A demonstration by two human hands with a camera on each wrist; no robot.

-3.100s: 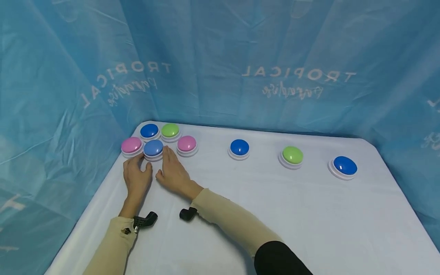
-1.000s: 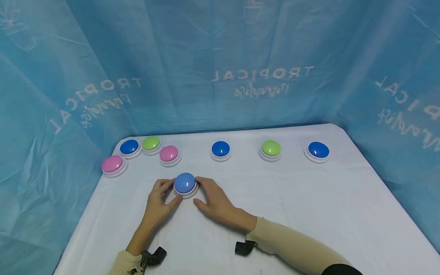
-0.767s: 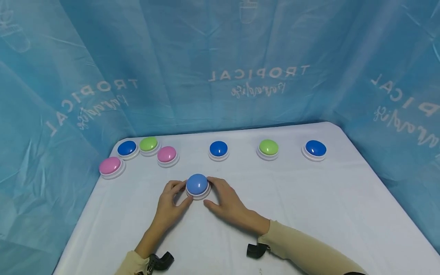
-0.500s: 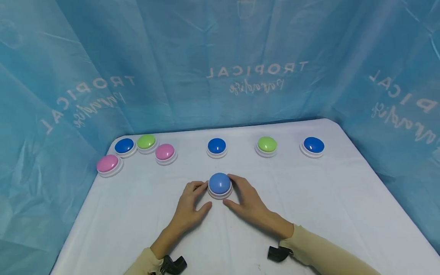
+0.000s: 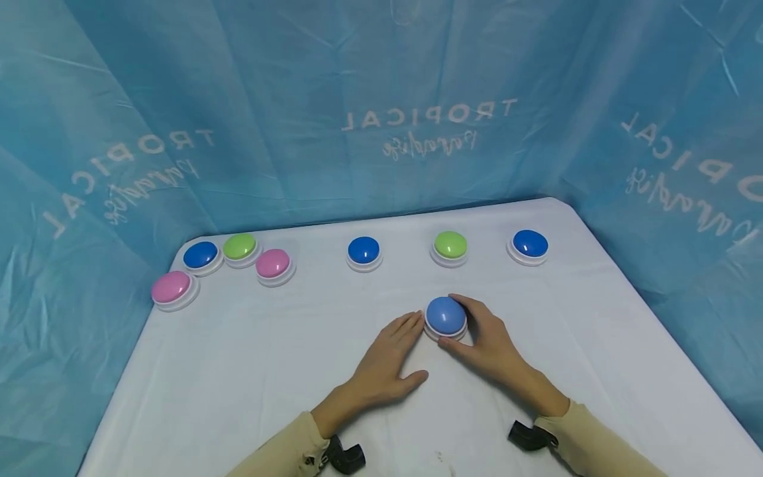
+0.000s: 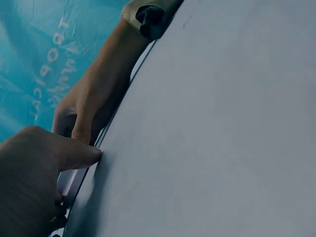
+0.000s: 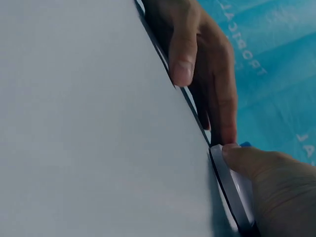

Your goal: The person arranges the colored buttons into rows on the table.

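Note:
A light-blue push button (image 5: 446, 315) with a domed top and white round base sits on the white table, right of the middle. My right hand (image 5: 493, 346) grips its base from the right, thumb at the near side and fingers around the far side. On the button's left, my left hand (image 5: 384, 364) lies with fingers straight, fingertips right at the base and thumb spread away. The right wrist view shows the right thumb (image 7: 242, 157) on the white base (image 7: 228, 180). In the left wrist view, the left thumb (image 6: 79, 154) points toward the right hand (image 6: 94, 98).
Along the back stand a blue button (image 5: 363, 250), a green button (image 5: 450, 245) and another blue button (image 5: 530, 244). Grouped at the back left are pink (image 5: 170, 287), blue (image 5: 200, 254), green (image 5: 240, 246) and pink buttons (image 5: 273, 264). Blue printed curtains (image 5: 298, 132) surround the table.
The light-blue button has left the back-left group, coming nearer and then sliding right between both hands. Lately the left hand's fingers straightened and its thumb moved off; the right thumb closed onto the base.

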